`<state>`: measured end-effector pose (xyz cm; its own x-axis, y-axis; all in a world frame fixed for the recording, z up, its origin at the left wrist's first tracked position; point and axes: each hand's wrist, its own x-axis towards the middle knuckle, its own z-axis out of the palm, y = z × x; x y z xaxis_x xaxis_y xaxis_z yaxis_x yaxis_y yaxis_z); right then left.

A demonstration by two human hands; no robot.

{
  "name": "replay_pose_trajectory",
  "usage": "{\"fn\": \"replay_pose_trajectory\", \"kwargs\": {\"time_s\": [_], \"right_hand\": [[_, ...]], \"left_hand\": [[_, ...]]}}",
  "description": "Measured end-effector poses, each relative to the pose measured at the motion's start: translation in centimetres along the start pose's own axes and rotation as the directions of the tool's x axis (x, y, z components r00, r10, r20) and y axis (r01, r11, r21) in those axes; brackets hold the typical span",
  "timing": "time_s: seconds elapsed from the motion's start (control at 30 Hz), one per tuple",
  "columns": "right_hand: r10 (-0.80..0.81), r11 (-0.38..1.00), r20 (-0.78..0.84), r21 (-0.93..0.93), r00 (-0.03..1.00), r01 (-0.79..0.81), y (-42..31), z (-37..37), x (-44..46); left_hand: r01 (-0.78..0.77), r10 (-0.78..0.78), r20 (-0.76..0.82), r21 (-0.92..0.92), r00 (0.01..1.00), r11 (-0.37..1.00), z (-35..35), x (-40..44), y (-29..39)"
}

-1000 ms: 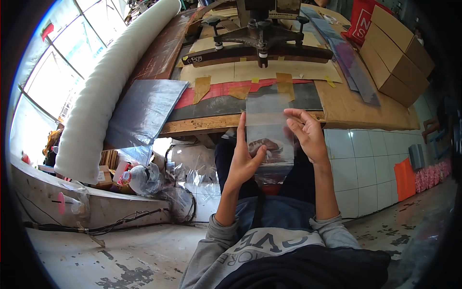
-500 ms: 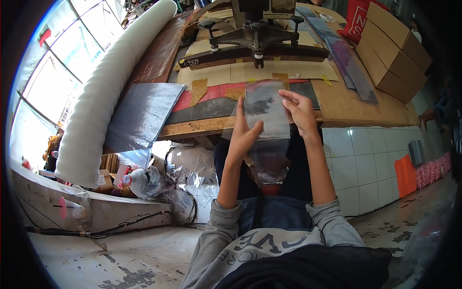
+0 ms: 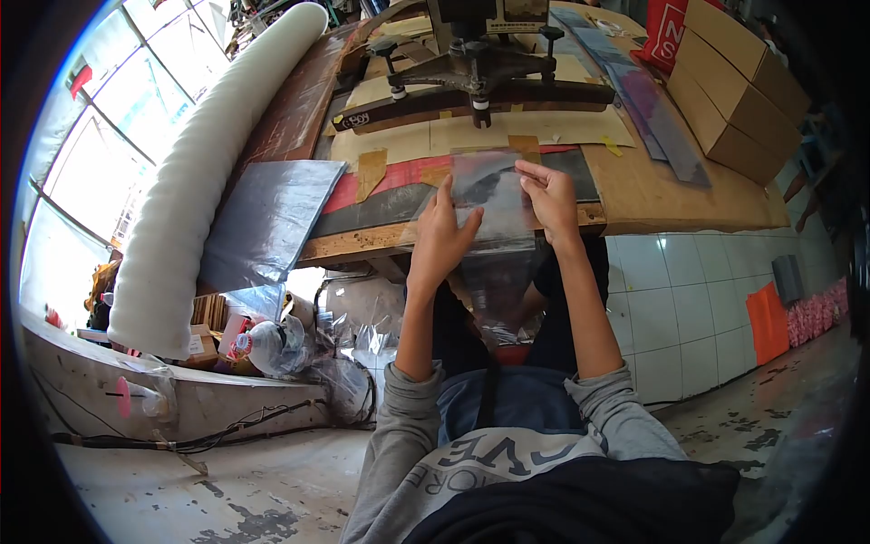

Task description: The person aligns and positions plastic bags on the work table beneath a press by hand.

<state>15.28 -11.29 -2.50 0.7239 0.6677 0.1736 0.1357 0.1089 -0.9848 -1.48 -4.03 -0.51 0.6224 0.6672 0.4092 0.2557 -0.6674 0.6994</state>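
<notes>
A clear plastic sheet [image 3: 494, 195] lies at the table's front edge between my hands, and clear film hangs below it over my lap. My right hand [image 3: 551, 204] pinches the sheet's upper right side between thumb and fingertips. On the left side, my left hand [image 3: 440, 240] rests against the film, fingers stretched upward and thumb held apart. Behind the sheet stands a dark metal press with a long bar [image 3: 480, 104]. The lower fingers of my left hand are partly hidden.
A thick white foam roll [image 3: 213, 181] and a stack of bluish plastic sheets [image 3: 272, 218] are at left. Cardboard boxes [image 3: 739, 100] stand on the wooden table [image 3: 680, 204] at right, near long plastic strips [image 3: 652, 127]. Plastic scraps and cables lie below left.
The view has shifted slightly. My left thumb has lifted off the sheet's face, and my right fingers have closed more tightly at its upper right side.
</notes>
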Motion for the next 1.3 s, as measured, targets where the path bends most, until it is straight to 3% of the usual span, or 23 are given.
{"fn": "replay_pose_trajectory", "kwargs": {"time_s": [0.13, 0.33, 0.43, 0.53, 0.73, 1.3], "right_hand": [[-0.016, 0.999, -0.018, -0.038, 1.0, 0.015, 0.2, -0.1, 0.2], [-0.091, 0.99, -0.064, -0.11, 0.994, 0.084, 0.2, 0.2, 0.2], [-0.12, 0.981, -0.107, -0.164, 0.987, 0.102, -0.2, 0.3, -0.3], [-0.135, 0.974, -0.113, -0.195, 0.984, 0.112, -0.2, 0.3, -0.5], [-0.102, 0.984, -0.078, -0.155, 0.992, 0.089, -0.9, 0.2, -1.2], [-0.09, 0.977, -0.073, -0.199, 0.993, 0.074, -1.1, 0.1, -2.7]], "left_hand": [[-0.035, 0.032, 0.026, 0.128, 0.999, 0.991, -0.2, 0.5, 0.6], [-0.015, 0.003, 0.064, 0.179, 0.998, 0.984, -0.3, 1.1, 0.4], [0.004, -0.027, 0.133, 0.169, 0.991, 0.986, -0.6, 1.5, 0.5], [-0.089, 0.08, 0.054, 0.192, 0.995, 0.977, -0.1, 1.5, -0.5], [-0.048, 0.024, 0.11, 0.226, 0.994, 0.973, -0.8, 1.0, 0.1], [-0.072, 0.047, 0.124, 0.202, 0.991, 0.977, -1.3, -0.4, -0.2]]}}
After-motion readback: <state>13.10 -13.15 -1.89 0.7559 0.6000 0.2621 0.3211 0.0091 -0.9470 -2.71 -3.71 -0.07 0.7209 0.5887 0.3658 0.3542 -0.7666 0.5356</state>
